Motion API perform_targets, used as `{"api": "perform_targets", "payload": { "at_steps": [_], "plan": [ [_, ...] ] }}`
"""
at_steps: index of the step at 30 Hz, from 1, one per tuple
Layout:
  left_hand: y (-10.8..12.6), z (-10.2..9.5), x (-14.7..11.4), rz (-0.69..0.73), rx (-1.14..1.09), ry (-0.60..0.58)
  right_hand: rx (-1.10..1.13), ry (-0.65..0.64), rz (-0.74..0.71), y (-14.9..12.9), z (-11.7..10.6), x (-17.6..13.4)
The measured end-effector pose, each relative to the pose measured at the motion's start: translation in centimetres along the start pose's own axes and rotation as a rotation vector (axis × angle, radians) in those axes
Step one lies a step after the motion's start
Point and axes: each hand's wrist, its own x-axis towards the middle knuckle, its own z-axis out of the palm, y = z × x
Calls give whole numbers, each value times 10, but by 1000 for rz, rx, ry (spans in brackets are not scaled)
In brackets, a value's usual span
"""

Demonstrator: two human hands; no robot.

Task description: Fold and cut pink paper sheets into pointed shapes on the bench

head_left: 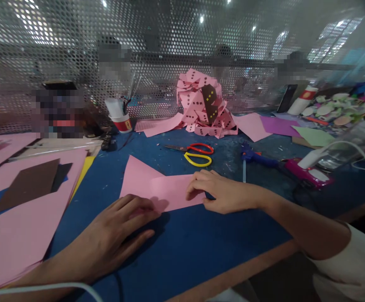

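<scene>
A folded sheet of pink paper (170, 191) lies on the blue tabletop, a pointed flap rising at its upper left. My left hand (119, 226) rests its fingertips on the lower left edge of the paper, fingers stretched out and thumb apart on the table. At the other end, my right hand (220, 191) grips the paper's right edge, fingers curled over the top and thumb at the side. Just beyond the paper are scissors (198, 154) with one red and one yellow handle, their blades pointing left.
Behind stands a pink paper construction (198, 105) with dark square dots. A blue glue gun (258, 157) lies to the right, near a magenta device (310, 174) with a white cable. Pink sheets (22, 235) and a brown sheet (28, 184) cover the left. A paper cup (122, 121) stands behind.
</scene>
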Motion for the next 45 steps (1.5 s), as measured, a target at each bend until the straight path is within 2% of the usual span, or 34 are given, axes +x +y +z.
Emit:
{"api": "perform_targets", "payload": {
  "at_steps": [8,20,23,28,37,39,41,43,45],
  "plan": [
    [-1,-1,0,11,-23,13,31,-63,-5,5,-7,-1],
    [1,-10,3,48,-158,52,43,-59,-9,7,-5,0],
    [1,-10,2,34,-165,62,52,-59,-7,8,-4,-1],
    [-7,-9,-4,-12,-145,145,54,-63,11,7,-5,-1],
    [-13,-10,-6,-43,-134,166,72,-35,-2,6,-7,-1],
    [-12,-10,-4,-37,-137,169,138,-32,3,7,-7,1],
    [-12,-10,-3,-32,-125,175,249,13,47,10,-7,5],
    [-13,-9,-3,-41,-80,166,301,147,137,14,-8,9],
    [-15,-9,-3,-90,-9,144,247,294,227,15,-10,14]
  ]
}}
